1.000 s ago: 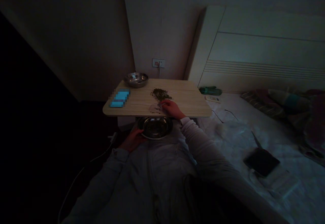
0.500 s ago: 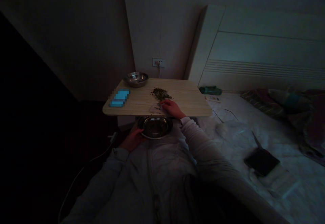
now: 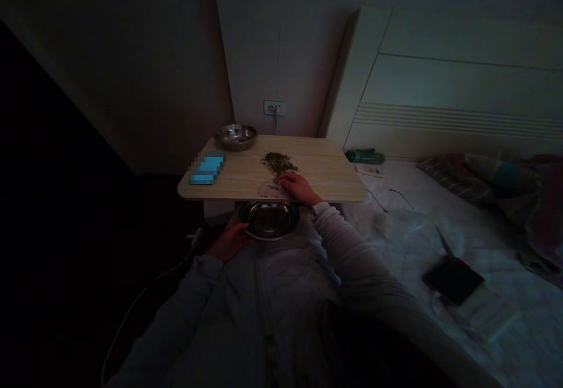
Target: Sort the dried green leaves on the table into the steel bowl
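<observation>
My left hand (image 3: 231,241) is closed on the left rim of a steel bowl (image 3: 273,237), held below the front edge of a small wooden table (image 3: 321,156). Some dark matter seems to lie in the bowl, too dim to make out. My right hand (image 3: 299,187) rests on the table near that edge, fingers pinched together at a thin, pale translucent piece (image 3: 266,187) with a rounded outline. A few dark bits show on or around this piece. Just beyond the fingers lies a loose heap of small green dried bits (image 3: 279,162).
Another steel bowl (image 3: 236,137) stands at the table's back left, with a lit phone (image 3: 207,169) before it. To the right, a bed (image 3: 400,259) holds a green bottle (image 3: 366,156), a remote (image 3: 368,171) and a black flat object (image 3: 454,280). A white cable (image 3: 127,323) trails at left.
The dark bits by the translucent piece have shifted slightly beside my right fingers. My left hand and its bowl stay in place.
</observation>
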{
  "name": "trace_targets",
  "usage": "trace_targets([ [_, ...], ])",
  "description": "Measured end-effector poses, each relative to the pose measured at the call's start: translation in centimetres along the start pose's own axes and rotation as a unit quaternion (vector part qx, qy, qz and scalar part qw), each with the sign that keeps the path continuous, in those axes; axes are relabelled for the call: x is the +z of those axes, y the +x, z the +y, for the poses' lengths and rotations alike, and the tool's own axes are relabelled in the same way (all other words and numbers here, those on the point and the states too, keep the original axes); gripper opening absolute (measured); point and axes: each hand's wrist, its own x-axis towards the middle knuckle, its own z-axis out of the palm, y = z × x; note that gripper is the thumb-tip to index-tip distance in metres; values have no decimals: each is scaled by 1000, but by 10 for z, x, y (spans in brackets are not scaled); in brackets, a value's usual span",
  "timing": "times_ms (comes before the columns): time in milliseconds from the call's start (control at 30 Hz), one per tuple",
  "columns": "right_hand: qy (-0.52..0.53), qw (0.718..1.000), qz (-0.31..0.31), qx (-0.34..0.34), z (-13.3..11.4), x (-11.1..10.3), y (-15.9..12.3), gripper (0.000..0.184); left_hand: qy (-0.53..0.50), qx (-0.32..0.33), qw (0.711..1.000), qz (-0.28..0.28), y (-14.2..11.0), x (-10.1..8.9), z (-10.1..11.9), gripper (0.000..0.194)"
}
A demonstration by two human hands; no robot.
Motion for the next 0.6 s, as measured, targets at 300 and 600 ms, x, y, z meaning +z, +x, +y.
trace_targets([
  [300,6,1000,4,-15,5,1,2,26,5,6,1000,-7,0,0,1,51],
  [600,9,1000,1,-9,3,0,1,29,1,2,1000,-10,-2,1,2,42],
])
